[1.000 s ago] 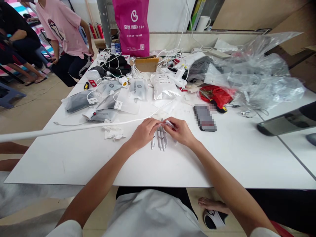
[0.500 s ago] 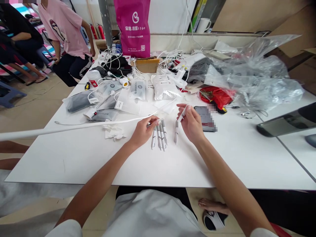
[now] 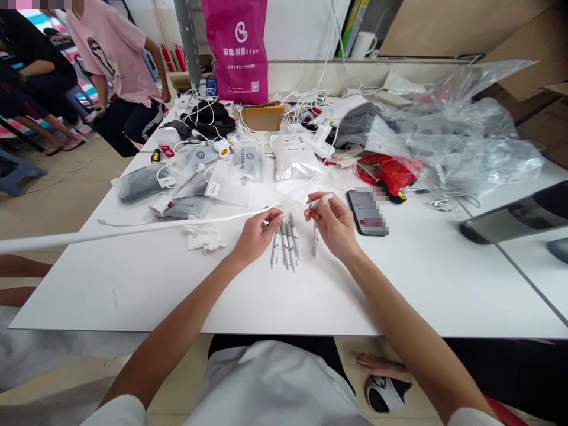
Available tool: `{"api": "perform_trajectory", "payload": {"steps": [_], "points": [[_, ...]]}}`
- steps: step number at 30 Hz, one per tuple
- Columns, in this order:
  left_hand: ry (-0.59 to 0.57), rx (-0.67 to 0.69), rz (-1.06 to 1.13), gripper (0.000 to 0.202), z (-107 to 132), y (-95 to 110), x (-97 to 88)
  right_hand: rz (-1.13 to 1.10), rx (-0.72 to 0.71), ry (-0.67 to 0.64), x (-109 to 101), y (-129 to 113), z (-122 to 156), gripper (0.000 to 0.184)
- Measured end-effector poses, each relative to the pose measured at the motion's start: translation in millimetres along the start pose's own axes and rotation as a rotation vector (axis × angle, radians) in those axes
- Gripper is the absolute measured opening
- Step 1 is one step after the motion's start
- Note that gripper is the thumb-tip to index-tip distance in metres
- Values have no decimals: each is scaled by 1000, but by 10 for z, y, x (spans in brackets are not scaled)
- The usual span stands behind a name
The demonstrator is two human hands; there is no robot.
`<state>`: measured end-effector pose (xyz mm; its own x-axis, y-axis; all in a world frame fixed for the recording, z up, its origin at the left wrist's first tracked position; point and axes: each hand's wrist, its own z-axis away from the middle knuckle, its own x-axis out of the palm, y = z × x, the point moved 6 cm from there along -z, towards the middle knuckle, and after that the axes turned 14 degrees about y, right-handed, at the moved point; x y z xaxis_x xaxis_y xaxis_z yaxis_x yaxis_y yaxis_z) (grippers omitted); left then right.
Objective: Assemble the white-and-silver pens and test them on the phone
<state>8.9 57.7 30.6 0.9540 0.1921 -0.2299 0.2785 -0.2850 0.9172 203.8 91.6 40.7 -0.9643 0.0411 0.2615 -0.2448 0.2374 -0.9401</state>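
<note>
Several pens (image 3: 286, 248), right fingers (image 3: 327, 212) pinching a slim white piece (image 3: 314, 204), left fingers (image 3: 270, 216) closed around a part-hidden grey piece (image 3: 265, 226)

I take this for a small workshop or packing room. Tangled white cables (image 3: 306, 106) and a small brown cardboard box (image 3: 261, 118) crowd the far edge of the flat white table (image 3: 177, 302); heaped clear plastic sheeting (image 3: 479, 139) fills its far right corner. I see flat dark-grey pouches (image 3: 139, 183) near the left edge, slim white-and-grey pens (image 3: 290, 245) mid-table, and red fire extinguishers (image 3: 180, 57) beyond the far left corner.
</note>
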Motion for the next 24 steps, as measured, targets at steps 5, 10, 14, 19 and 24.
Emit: {"api": "perform_trajectory", "payload": {"steps": [5,10,14,19,24], "points": [[-6,13,-8,23,4,22,5,-35,-18,-50,19,49,37,32],[-6,26,-11,24,8,52,0,-27,-52,14,-8,6,4,36],[-15,36,-25,26,16,63,5,7,-70,29,-14,11,3,39],[-38,49,-51,24,27,67,18,84,-64,-71,21,93,64,34],[-112,134,-80,24,32,44,39,182,-75,-130,55,81,95,36]]}}
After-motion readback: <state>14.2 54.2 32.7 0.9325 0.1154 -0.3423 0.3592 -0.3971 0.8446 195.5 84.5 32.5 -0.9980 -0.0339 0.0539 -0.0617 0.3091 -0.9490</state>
